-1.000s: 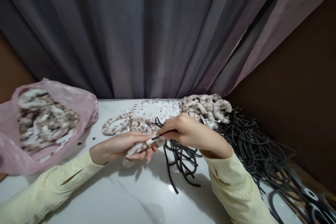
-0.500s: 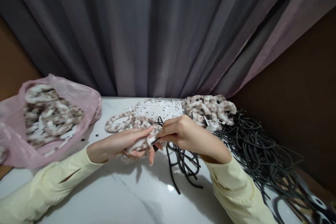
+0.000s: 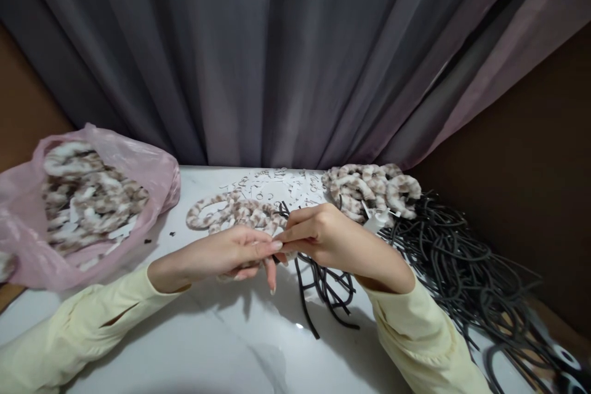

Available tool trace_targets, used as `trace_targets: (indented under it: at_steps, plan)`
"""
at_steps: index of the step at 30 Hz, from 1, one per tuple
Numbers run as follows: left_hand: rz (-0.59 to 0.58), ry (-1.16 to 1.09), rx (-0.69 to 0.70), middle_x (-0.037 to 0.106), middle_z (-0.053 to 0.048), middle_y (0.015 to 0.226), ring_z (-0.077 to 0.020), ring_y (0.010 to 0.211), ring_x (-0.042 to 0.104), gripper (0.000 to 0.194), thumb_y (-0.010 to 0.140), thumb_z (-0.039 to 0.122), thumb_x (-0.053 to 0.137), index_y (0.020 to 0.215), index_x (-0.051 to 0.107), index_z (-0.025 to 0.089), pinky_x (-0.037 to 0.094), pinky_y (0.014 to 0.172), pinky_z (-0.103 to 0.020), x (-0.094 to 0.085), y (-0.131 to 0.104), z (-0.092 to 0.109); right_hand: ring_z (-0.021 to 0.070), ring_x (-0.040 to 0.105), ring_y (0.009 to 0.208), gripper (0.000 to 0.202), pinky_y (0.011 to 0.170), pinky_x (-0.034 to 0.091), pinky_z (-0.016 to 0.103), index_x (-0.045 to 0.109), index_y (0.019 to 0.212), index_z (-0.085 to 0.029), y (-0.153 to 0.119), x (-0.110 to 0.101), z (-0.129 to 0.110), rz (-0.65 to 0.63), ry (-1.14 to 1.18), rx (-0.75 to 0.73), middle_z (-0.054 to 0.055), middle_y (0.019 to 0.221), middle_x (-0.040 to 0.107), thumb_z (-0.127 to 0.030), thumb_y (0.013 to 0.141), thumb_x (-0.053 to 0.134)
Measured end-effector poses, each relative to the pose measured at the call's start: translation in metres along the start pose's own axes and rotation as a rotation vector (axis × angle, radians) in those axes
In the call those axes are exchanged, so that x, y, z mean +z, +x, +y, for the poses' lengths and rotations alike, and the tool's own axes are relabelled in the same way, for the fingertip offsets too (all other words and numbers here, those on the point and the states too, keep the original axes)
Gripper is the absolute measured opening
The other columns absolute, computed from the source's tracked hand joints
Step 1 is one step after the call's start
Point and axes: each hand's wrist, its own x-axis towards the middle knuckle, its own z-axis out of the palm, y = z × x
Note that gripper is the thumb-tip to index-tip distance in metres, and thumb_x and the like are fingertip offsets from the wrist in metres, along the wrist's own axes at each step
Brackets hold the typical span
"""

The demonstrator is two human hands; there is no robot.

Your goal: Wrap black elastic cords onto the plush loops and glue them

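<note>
Backdrop: grey pleated curtain (image 3: 258,55) hangs behind the white marble-look desk (image 3: 221,345); brown wall at right.
Left hand: left hand (image 3: 231,252) closed around a spotted fuzzy sleeve (image 3: 240,268), most of it hidden under the fingers; one finger points down.
Right hand: right hand (image 3: 323,237) pinched shut, fingertips meeting the left hand's; what it pinches cannot be told.
Held item location: above the desk centre, just in front of loose spotted fuzzy pieces (image 3: 235,215).
Cords: black rubber cords (image 3: 323,286) lie under the right hand; a large tangle (image 3: 462,265) spreads to the right.
Finished pile: spotted fuzzy rings (image 3: 373,188) heaped by the curtain.
Bag: pink plastic bag (image 3: 152,166) at left, holding more fuzzy pieces.
Scraps: white paper bits (image 3: 272,184) scattered behind.
Sleeves: pale yellow.
</note>
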Motion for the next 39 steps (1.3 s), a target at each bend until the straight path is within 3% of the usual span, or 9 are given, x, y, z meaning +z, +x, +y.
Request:
trace_targets:
  at_steps: [3, 9, 14, 17, 22, 27, 30, 39]
  plan:
    - [-0.011, -0.078, -0.017, 0.032, 0.005, 0.047, -0.0064, 0.041, 0.022, 0.049, 0.086, 0.054, 0.041, 0.079, 0.065, 0.012, 0.015, 0.039, -0.020, -0.002, 0.001, -0.001, 0.0099, 0.054, 0.061, 0.011, 0.060, 0.040, 0.019, 0.069, 0.082, -0.013, 0.001, -0.002, -0.002, 0.025, -0.020, -0.002, 0.002, 0.069, 0.059, -0.010, 0.083, 0.059]
    - [-0.157, -0.424, -0.105, 0.033, 0.005, 0.038, -0.0042, 0.033, 0.017, 0.044, 0.089, 0.042, 0.041, 0.072, 0.063, 0.008, 0.013, 0.036, -0.020, -0.009, 0.005, -0.004, 0.0098, 0.056, 0.062, 0.016, 0.058, 0.041, 0.018, 0.069, 0.079, -0.013, 0.000, -0.006, -0.008, 0.098, -0.019, -0.023, 0.003, 0.070, 0.061, -0.009, 0.084, 0.055]
    - [-0.087, -0.560, -0.069, 0.060, -0.004, 0.063, -0.0042, 0.039, 0.031, 0.026, 0.086, 0.032, 0.049, 0.077, 0.060, 0.010, 0.020, 0.036, -0.019, -0.006, 0.006, 0.000, 0.0109, 0.059, 0.066, 0.012, 0.059, 0.043, 0.019, 0.070, 0.086, -0.014, 0.001, -0.004, -0.009, 0.126, -0.004, -0.035, 0.004, 0.075, 0.063, -0.011, 0.083, 0.059]
    - [-0.058, -0.538, -0.064, 0.063, -0.007, 0.069, -0.0048, 0.041, 0.031, 0.030, 0.085, 0.038, 0.052, 0.079, 0.061, 0.009, 0.020, 0.037, -0.019, -0.005, 0.005, 0.000, 0.0105, 0.058, 0.064, 0.013, 0.057, 0.042, 0.019, 0.071, 0.087, -0.015, 0.001, 0.000, -0.005, 0.135, -0.006, -0.049, 0.004, 0.075, 0.063, -0.010, 0.082, 0.060]
    - [-0.027, -0.519, -0.043, 0.060, -0.004, 0.060, -0.0043, 0.039, 0.027, 0.038, 0.087, 0.046, 0.045, 0.083, 0.059, 0.011, 0.018, 0.039, -0.020, -0.004, 0.003, -0.001, 0.0108, 0.058, 0.064, 0.013, 0.058, 0.043, 0.020, 0.070, 0.087, -0.015, 0.002, 0.005, -0.002, 0.175, -0.011, -0.049, 0.004, 0.075, 0.063, -0.011, 0.082, 0.060]
    - [0.007, -0.334, -0.041, 0.033, 0.005, 0.042, -0.0051, 0.038, 0.021, 0.055, 0.088, 0.056, 0.035, 0.073, 0.062, 0.010, 0.016, 0.039, -0.021, 0.001, -0.001, 0.005, 0.0106, 0.056, 0.063, 0.013, 0.057, 0.041, 0.019, 0.070, 0.084, -0.013, 0.003, 0.007, -0.002, 0.147, -0.016, -0.053, 0.004, 0.073, 0.061, -0.008, 0.082, 0.057]
    - [0.010, -0.215, -0.002, 0.030, 0.006, 0.047, -0.0058, 0.040, 0.022, 0.052, 0.086, 0.057, 0.038, 0.076, 0.062, 0.012, 0.015, 0.040, -0.021, 0.001, -0.004, 0.005, 0.0099, 0.055, 0.061, 0.015, 0.057, 0.040, 0.019, 0.069, 0.075, -0.012, 0.003, 0.007, -0.002, 0.118, -0.026, -0.039, 0.004, 0.072, 0.060, -0.007, 0.082, 0.057]
    - [0.098, 0.001, 0.050, 0.032, 0.007, 0.049, -0.0065, 0.041, 0.024, 0.044, 0.085, 0.055, 0.043, 0.079, 0.059, 0.015, 0.016, 0.039, -0.021, 0.005, -0.004, 0.005, 0.0097, 0.054, 0.060, 0.018, 0.056, 0.039, 0.019, 0.068, 0.073, -0.013, 0.002, 0.007, -0.002, 0.118, -0.049, -0.041, 0.004, 0.073, 0.060, -0.008, 0.084, 0.054]
